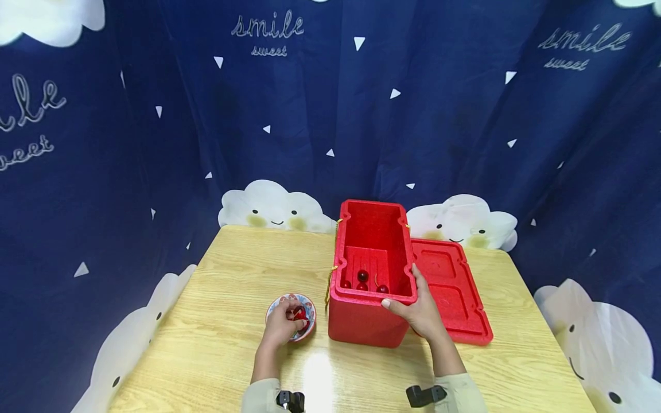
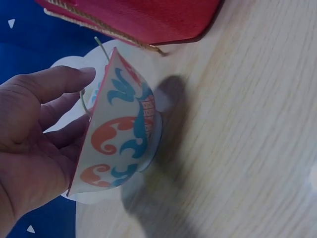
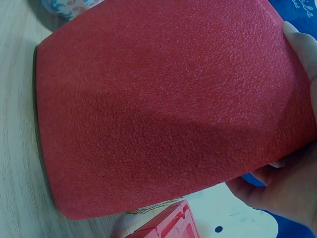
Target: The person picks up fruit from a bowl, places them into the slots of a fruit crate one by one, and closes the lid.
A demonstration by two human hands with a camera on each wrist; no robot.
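My left hand (image 1: 280,325) reaches into a small patterned bowl (image 2: 116,129) on the table, its fingers and thumb about the red cherries (image 1: 299,314) inside. Green stems (image 2: 102,48) stick up past the rim in the left wrist view, where the wall hides the fingertips, so a pinch cannot be confirmed. To the right stands a lidless red foam box (image 1: 369,321) with several dark red cherries (image 1: 363,276) at its near end. My right hand (image 1: 422,307) grips the box's near right corner, thumb on the front rim and fingers along the side.
A red lid (image 1: 448,287) lies flat on the wooden table (image 1: 232,269), right of the box. Yellow cord (image 1: 329,287) hangs from the box's left side. Behind the table hangs a dark blue curtain (image 1: 299,103) with cloud prints.
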